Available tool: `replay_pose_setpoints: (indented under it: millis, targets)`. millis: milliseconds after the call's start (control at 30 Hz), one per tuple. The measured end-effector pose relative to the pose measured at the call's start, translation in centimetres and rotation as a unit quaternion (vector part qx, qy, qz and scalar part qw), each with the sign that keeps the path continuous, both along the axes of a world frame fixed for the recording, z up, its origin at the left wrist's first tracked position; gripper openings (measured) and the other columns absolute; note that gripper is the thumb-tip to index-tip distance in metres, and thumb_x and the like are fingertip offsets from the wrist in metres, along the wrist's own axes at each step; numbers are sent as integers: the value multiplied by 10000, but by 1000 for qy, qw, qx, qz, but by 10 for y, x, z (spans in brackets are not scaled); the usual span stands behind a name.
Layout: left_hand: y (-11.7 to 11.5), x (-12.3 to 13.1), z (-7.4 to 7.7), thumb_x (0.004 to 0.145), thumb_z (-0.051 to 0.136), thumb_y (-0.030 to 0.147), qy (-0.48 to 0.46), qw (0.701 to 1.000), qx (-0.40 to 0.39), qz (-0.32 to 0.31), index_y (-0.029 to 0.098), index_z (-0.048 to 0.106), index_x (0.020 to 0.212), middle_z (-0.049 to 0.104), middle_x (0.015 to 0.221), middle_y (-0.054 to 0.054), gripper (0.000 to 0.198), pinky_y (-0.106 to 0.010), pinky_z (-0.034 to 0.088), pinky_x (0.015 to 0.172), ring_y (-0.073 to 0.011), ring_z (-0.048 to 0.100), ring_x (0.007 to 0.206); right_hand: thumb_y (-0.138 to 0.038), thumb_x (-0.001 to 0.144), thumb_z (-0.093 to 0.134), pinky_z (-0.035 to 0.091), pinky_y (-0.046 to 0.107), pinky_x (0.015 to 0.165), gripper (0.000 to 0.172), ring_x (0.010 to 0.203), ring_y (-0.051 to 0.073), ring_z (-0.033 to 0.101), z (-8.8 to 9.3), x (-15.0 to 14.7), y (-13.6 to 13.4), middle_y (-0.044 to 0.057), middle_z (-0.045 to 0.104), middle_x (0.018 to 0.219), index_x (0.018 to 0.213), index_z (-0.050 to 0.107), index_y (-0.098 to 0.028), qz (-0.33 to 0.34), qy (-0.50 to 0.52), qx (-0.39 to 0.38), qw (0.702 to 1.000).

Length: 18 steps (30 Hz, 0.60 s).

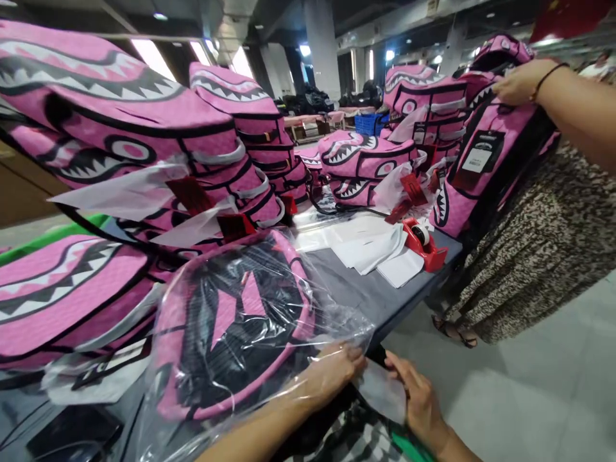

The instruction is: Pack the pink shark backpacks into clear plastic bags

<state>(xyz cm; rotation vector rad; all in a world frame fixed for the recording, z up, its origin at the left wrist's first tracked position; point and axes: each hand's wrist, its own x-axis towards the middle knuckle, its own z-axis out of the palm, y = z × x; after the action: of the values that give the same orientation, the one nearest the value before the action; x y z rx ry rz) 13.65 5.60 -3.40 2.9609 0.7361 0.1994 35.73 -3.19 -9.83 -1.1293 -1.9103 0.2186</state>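
A pink and black backpack [283, 321] lies on the table inside a clear plastic bag [344, 314]. My left forearm reaches in under the clear film, and my left hand [337, 367] is closed at the bag's near right edge; what its curled fingers grip is hidden. Close beside it, my right hand [419, 399] pinches a white translucent sheet [382, 390] between thumb and fingers. The sheet hangs between both hands, over my lap. A bit of black material shows just above it, partly covered.
Stacks of pink shark-mouth backpacks [158, 122] crowd the left and back of the table. A red tape dispenser [423, 244] stands by white papers [370, 244] at the right edge. Another person's hand [524, 83] holds an upright backpack [481, 160] on the right.
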Motion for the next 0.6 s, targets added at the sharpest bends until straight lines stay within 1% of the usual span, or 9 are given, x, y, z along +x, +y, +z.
replay_pose_setpoints:
  millis: [67, 100, 200, 300, 367, 433, 467, 533, 600]
  targets:
    - [-5, -13, -3, 1041, 430, 233, -21, 999, 0, -29, 176, 668, 1166, 751, 1124, -55, 275, -334, 488, 1014, -198, 687, 1039, -235, 1026, 415, 600, 271, 647, 344, 766, 190, 727, -7, 3, -5, 82, 752, 915, 1283, 640, -201, -25, 5, -47, 999]
    - [-8, -21, -4, 1048, 398, 222, -36, 998, 6, -44, 168, 618, 1273, 730, 1222, -77, 320, -371, 469, 1076, -213, 665, 1140, -213, 1024, 423, 587, 268, 622, 311, 719, 185, 712, -10, 6, -9, 61, 737, 827, 1196, 682, -208, -25, -7, -46, 999]
    - [-19, -42, -6, 1053, 321, 173, -67, 995, 28, -73, 178, 426, 1490, 687, 1339, -84, 449, -370, 456, 1135, -184, 611, 1271, -123, 1012, 420, 525, 255, 534, 311, 595, 158, 651, -13, 27, -19, 23, 683, 687, 1084, 712, -201, 19, -72, 10, 997]
    - [-35, -57, -12, 1052, 282, 143, -68, 995, 61, -47, 218, 286, 1576, 666, 1376, -61, 530, -298, 448, 1141, -144, 576, 1319, -158, 1022, 465, 539, 258, 548, 264, 644, 155, 676, 3, 54, -9, 25, 718, 767, 1155, 688, -209, 74, -134, 34, 988]
    - [-45, -62, -16, 1046, 279, 117, -81, 992, 90, -25, 250, 271, 1586, 648, 1402, -54, 556, -300, 430, 1157, -145, 548, 1352, -204, 1019, 520, 595, 286, 692, 298, 837, 179, 719, 21, 58, 13, 66, 749, 954, 1298, 626, -209, 39, -133, 41, 989]
    - [-50, -65, -16, 1034, 316, 96, -94, 990, 100, -18, 264, 278, 1585, 624, 1433, -55, 578, -323, 427, 1164, -162, 525, 1379, -233, 1002, 572, 588, 363, 885, 406, 1076, 225, 686, 40, 42, 44, 119, 718, 1164, 1407, 552, -214, 27, -123, 83, 989]
    - [-52, -66, -15, 1028, 345, 96, -99, 990, 97, -18, 264, 280, 1585, 612, 1447, -59, 585, -333, 429, 1164, -172, 511, 1393, -237, 1002, 571, 568, 393, 937, 412, 1134, 238, 662, 48, 27, 61, 127, 700, 1214, 1414, 550, -228, 53, -124, 110, 985]
    - [-53, -69, -11, 1018, 396, 106, -117, 990, 77, -8, 261, 272, 1588, 594, 1467, -65, 604, -331, 444, 1154, -176, 501, 1401, -261, 1030, 520, 561, 367, 908, 303, 1056, 218, 681, 65, -9, 95, 103, 721, 1125, 1311, 632, -245, 137, -120, 146, 972]
    - [-50, -72, -8, 1012, 398, 115, -156, 986, 38, 48, 296, 277, 1586, 589, 1473, -45, 614, -286, 483, 1113, -156, 556, 1350, -307, 1066, 439, 552, 270, 756, 287, 822, 159, 687, 80, -40, 127, 57, 718, 902, 1116, 710, -224, 186, -60, 115, 974]
